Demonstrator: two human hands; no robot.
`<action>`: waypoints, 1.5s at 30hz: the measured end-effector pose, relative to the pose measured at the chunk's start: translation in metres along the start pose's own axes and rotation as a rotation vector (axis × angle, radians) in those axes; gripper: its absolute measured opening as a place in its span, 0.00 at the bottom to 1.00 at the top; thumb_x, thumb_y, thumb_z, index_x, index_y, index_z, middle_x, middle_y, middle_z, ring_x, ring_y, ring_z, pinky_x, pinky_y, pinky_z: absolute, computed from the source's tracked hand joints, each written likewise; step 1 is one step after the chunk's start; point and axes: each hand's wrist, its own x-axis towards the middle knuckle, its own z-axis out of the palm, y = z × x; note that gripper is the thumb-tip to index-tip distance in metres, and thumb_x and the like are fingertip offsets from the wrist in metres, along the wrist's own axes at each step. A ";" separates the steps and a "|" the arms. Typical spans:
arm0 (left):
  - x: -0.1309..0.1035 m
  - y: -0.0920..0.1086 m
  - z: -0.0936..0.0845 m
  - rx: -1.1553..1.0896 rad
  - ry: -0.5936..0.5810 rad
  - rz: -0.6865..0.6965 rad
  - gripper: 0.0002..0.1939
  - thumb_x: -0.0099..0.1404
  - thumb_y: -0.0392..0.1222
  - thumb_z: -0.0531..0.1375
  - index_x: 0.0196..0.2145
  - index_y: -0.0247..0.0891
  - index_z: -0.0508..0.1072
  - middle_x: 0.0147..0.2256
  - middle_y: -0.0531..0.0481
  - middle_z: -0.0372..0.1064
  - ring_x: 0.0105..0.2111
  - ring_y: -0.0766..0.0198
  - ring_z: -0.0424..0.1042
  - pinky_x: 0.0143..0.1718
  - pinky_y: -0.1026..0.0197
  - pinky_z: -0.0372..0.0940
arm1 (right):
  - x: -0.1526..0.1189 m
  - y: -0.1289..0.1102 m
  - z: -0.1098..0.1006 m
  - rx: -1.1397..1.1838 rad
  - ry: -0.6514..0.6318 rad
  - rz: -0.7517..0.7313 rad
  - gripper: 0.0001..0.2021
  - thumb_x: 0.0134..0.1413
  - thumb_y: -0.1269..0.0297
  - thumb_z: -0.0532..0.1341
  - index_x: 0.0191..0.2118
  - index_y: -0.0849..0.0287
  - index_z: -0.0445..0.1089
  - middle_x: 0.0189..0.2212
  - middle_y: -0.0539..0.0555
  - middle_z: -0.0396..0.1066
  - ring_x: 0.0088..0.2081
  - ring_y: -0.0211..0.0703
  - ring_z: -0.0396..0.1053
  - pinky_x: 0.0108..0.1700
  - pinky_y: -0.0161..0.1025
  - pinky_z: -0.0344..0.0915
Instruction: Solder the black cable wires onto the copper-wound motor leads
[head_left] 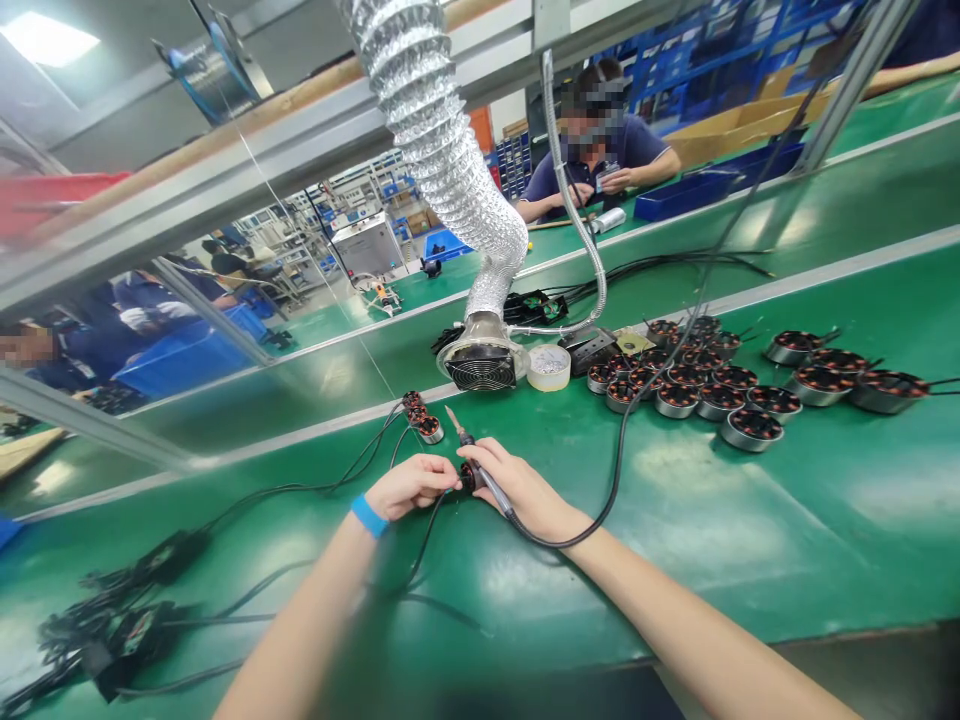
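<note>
While right hand (529, 488) holds iron (491, 485), fingers wrapped round it, left hand (411, 485) meets small motor (469, 477), fingers pressed together; what they pinch, cannot tell. Small motor between hands, on near side of fan (484, 370). Tub (550, 378) just right of fan; larger motors (753, 438) farther right, on tabletop (637, 570).

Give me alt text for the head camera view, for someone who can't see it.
The right hand holds a soldering iron over a green workbench, while the left hand pinches at a small dark part. Metal rings with copper-coloured windings sit to the right, a silver duct hangs above, and another person is beyond.
</note>
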 end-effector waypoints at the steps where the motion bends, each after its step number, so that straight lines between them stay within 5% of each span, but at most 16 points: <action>1: 0.000 0.003 -0.001 0.012 -0.015 -0.007 0.23 0.51 0.57 0.71 0.30 0.33 0.74 0.17 0.63 0.43 0.18 0.75 0.37 0.21 0.63 0.31 | 0.000 0.000 0.000 0.004 0.005 -0.002 0.28 0.58 0.80 0.58 0.62 0.54 0.57 0.51 0.59 0.64 0.42 0.43 0.71 0.45 0.40 0.69; 11: 0.000 -0.002 -0.001 0.002 0.081 0.059 0.26 0.42 0.53 0.75 0.24 0.36 0.65 0.21 0.61 0.52 0.18 0.76 0.44 0.20 0.65 0.35 | 0.000 -0.002 -0.002 -0.010 0.000 -0.004 0.29 0.56 0.81 0.59 0.61 0.54 0.57 0.49 0.58 0.64 0.41 0.43 0.72 0.44 0.41 0.70; 16: 0.003 0.012 0.003 0.115 0.024 0.053 0.25 0.55 0.61 0.67 0.33 0.33 0.75 0.19 0.63 0.45 0.18 0.74 0.40 0.21 0.63 0.34 | 0.001 -0.002 -0.002 0.021 0.001 0.003 0.27 0.57 0.81 0.58 0.61 0.55 0.57 0.50 0.58 0.64 0.41 0.43 0.72 0.45 0.41 0.70; 19: 0.008 0.020 0.008 0.212 0.009 0.036 0.25 0.53 0.61 0.68 0.30 0.32 0.76 0.19 0.59 0.53 0.18 0.74 0.43 0.20 0.62 0.35 | 0.002 -0.003 -0.003 0.035 0.001 0.007 0.26 0.58 0.80 0.57 0.60 0.55 0.57 0.49 0.58 0.64 0.42 0.43 0.72 0.45 0.41 0.70; 22: 0.013 0.017 0.008 0.170 0.035 0.008 0.24 0.46 0.57 0.73 0.24 0.34 0.71 0.21 0.58 0.59 0.18 0.75 0.47 0.20 0.63 0.36 | 0.001 -0.003 -0.003 0.024 0.003 0.012 0.27 0.58 0.80 0.58 0.60 0.55 0.57 0.50 0.58 0.64 0.43 0.43 0.72 0.45 0.41 0.70; 28: 0.008 0.001 0.007 0.065 0.142 0.043 0.29 0.42 0.51 0.75 0.21 0.39 0.57 0.16 0.63 0.49 0.18 0.75 0.43 0.20 0.64 0.35 | 0.002 -0.001 0.000 -0.006 -0.004 0.016 0.27 0.57 0.81 0.58 0.60 0.57 0.57 0.49 0.59 0.64 0.40 0.43 0.70 0.43 0.40 0.69; 35: -0.002 0.013 0.012 0.167 0.093 0.037 0.23 0.54 0.60 0.68 0.33 0.34 0.76 0.20 0.60 0.52 0.19 0.74 0.45 0.20 0.63 0.36 | 0.002 -0.002 0.001 0.008 0.007 0.025 0.26 0.58 0.80 0.58 0.60 0.56 0.57 0.49 0.58 0.63 0.42 0.43 0.71 0.45 0.41 0.69; 45: 0.019 0.004 0.002 0.137 0.064 0.020 0.23 0.40 0.49 0.76 0.22 0.35 0.68 0.20 0.58 0.62 0.19 0.74 0.51 0.20 0.64 0.40 | 0.002 -0.001 0.000 0.001 -0.004 0.038 0.28 0.57 0.80 0.58 0.61 0.55 0.56 0.51 0.58 0.63 0.42 0.43 0.71 0.45 0.41 0.69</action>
